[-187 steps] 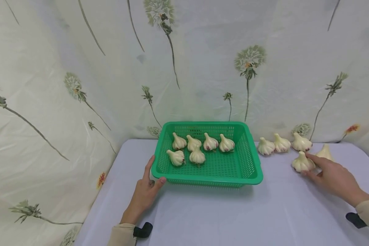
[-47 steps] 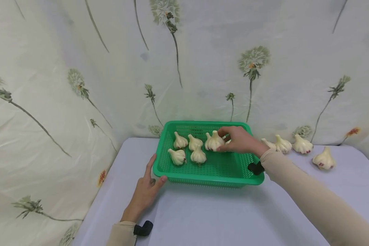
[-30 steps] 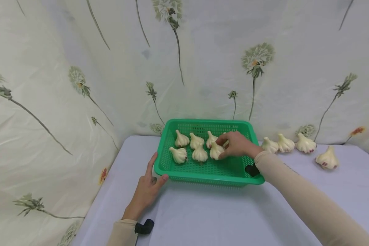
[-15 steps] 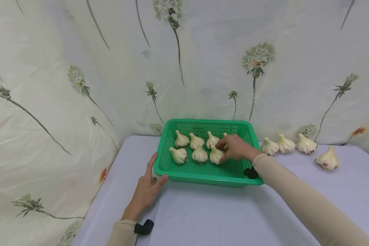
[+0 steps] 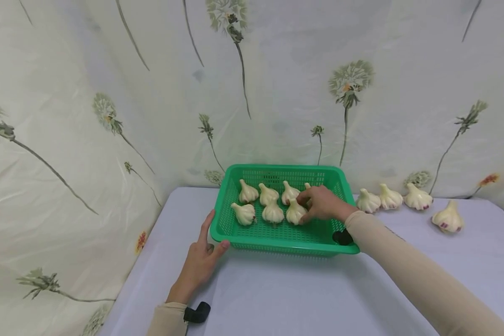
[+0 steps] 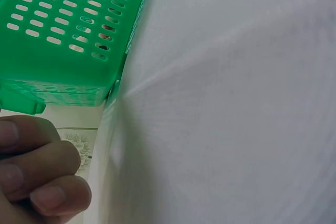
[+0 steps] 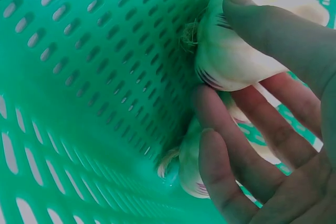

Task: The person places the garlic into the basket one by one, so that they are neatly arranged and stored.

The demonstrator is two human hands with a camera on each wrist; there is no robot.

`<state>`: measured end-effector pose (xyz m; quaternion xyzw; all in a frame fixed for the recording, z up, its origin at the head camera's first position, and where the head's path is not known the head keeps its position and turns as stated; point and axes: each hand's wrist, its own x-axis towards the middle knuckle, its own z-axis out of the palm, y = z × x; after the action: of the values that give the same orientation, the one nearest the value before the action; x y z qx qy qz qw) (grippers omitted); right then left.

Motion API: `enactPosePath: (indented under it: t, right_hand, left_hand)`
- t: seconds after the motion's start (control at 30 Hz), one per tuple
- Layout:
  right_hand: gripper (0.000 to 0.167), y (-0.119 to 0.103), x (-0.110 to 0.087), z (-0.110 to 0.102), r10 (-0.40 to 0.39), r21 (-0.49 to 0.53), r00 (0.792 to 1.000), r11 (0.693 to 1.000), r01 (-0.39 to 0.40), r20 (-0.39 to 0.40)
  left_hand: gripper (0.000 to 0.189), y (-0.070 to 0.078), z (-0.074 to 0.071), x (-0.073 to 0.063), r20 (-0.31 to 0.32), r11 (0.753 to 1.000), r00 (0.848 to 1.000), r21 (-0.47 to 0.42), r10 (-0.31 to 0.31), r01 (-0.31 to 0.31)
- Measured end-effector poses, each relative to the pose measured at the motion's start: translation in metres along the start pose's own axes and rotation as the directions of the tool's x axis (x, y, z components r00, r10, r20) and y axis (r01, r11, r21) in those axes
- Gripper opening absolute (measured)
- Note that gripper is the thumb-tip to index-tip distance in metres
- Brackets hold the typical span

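Flowered cloth (image 5: 285,93) behind a pale table (image 5: 277,298), green basket (image 5: 277,243) in the middle

Just below frame center, the right hand (image 5: 324,204) pinches a garlic bulb (image 5: 295,214) between thumb and fingers inside the basket; six other bulbs (image 5: 245,214) lie left of it or higher in the frame. Lower left, the left hand (image 5: 198,262) holds the basket's corner, thumb and forefinger spread wide. Four more bulbs (image 5: 418,198) sit on the table at right.

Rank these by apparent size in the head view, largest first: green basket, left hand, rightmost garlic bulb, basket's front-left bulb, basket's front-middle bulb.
1. Green basket
2. Left hand
3. Rightmost garlic bulb
4. Front-left bulb and front-middle bulb: too alike to rank.
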<state>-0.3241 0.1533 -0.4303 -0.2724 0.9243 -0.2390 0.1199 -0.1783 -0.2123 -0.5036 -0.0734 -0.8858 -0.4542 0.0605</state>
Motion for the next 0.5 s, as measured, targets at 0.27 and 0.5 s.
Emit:
enactPosePath:
  t: [0.27, 0.5]
  right_hand:
    - [0.047, -0.0001, -0.0001, -0.0018, 0.001, -0.019, 1.000, 1.000, -0.001, 0.005]
    - [0.049, -0.0008, -0.0019, -0.0016, -0.002, -0.023, 1.000, 1.000, 0.002, 0.023]
  left_hand:
    - [0.086, 0.0016, -0.0003, -0.0010, 0.000, 1.000, 1.000, -0.005, 0.011, -0.011]
    - [0.086, 0.0025, 0.0001, -0.0015, 0.001, 1.000, 1.000, -0.003, 0.002, -0.002]
